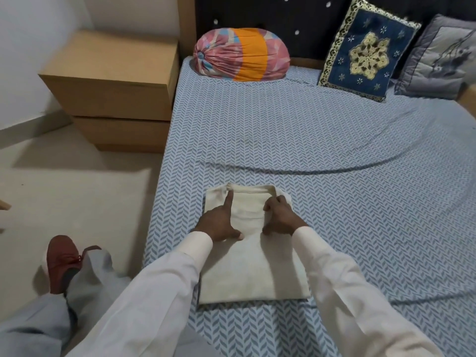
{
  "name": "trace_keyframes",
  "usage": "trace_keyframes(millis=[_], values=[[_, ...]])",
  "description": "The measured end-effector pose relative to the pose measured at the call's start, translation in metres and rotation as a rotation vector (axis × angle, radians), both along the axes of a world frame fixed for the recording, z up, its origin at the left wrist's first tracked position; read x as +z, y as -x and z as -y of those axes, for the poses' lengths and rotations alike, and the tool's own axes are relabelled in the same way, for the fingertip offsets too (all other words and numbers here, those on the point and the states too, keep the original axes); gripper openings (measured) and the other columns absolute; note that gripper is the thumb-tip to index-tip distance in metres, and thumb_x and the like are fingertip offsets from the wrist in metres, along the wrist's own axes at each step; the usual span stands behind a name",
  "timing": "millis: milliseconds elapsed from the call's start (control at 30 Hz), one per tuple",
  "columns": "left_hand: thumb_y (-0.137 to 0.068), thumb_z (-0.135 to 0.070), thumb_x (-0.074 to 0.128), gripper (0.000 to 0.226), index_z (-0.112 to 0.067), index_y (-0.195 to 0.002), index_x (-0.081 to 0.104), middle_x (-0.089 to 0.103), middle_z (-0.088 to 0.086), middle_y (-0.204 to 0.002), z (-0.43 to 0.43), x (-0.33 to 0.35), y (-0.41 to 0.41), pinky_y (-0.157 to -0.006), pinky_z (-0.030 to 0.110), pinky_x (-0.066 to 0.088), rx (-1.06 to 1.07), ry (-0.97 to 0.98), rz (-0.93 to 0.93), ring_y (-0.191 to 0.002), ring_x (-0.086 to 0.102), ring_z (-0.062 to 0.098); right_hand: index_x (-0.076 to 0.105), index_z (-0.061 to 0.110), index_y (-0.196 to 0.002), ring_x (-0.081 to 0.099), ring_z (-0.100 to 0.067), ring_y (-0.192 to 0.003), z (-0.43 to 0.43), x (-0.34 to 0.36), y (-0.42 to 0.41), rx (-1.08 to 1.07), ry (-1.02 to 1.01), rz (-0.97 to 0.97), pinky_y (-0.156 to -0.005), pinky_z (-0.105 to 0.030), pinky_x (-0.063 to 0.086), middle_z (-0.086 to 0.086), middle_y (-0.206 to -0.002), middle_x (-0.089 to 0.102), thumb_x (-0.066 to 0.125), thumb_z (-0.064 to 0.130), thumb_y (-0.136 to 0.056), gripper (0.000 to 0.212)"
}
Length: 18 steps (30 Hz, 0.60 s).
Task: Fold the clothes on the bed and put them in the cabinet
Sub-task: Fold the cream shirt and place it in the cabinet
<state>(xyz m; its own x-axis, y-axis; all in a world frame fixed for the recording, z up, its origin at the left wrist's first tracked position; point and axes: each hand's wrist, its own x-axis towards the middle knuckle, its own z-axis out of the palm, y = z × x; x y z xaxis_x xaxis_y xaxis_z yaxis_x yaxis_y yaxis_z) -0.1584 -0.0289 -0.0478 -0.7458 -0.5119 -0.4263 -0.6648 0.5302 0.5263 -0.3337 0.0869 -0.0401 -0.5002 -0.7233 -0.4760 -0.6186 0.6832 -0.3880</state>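
Observation:
A cream garment lies folded into a long rectangle near the front left edge of the bed, its collar end pointing toward the headboard. My left hand rests flat on its upper left part, index finger stretched out to the collar and thumb spread across the cloth. My right hand sits on the upper right part with its fingers curled around the garment's right edge near the collar. Both arms wear white sleeves.
At the headboard lie a pink and orange bolster, a blue embroidered cushion and a grey cushion. Two stacked cardboard boxes stand on the floor left of the bed. My leg and a red shoe are at bottom left.

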Motion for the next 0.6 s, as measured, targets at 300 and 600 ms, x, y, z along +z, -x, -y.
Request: trace_keyframes(millis=[300, 600], values=[[-0.071, -0.021, 0.083, 0.130, -0.053, -0.144, -0.019, 0.070, 0.013, -0.091, 0.024, 0.004, 0.014, -0.062, 0.035, 0.059, 0.135, -0.265, 0.055, -0.072, 0.068, 0.025, 0.045, 0.025, -0.105, 0.060, -0.021, -0.072, 0.014, 0.012, 0.025, -0.003, -0.110, 0.126, -0.049, -0.024, 0.047, 0.006, -0.110, 0.031, 0.096, 0.020, -0.048, 0.077], [-0.088, -0.036, 0.066, 0.107, -0.033, -0.151, -0.021, 0.049, 0.011, -0.130, -0.021, 0.001, -0.006, -0.077, 0.037, 0.047, 0.081, 0.238, -0.003, -0.096, 0.062, 0.029, 0.040, 0.025, -0.126, 0.049, -0.028, -0.116, -0.010, 0.002, 0.007, 0.020, 0.068, -0.045, -0.097, -0.044, 0.047, -0.003, -0.133, 0.032, 0.089, 0.023, -0.059, 0.083]])
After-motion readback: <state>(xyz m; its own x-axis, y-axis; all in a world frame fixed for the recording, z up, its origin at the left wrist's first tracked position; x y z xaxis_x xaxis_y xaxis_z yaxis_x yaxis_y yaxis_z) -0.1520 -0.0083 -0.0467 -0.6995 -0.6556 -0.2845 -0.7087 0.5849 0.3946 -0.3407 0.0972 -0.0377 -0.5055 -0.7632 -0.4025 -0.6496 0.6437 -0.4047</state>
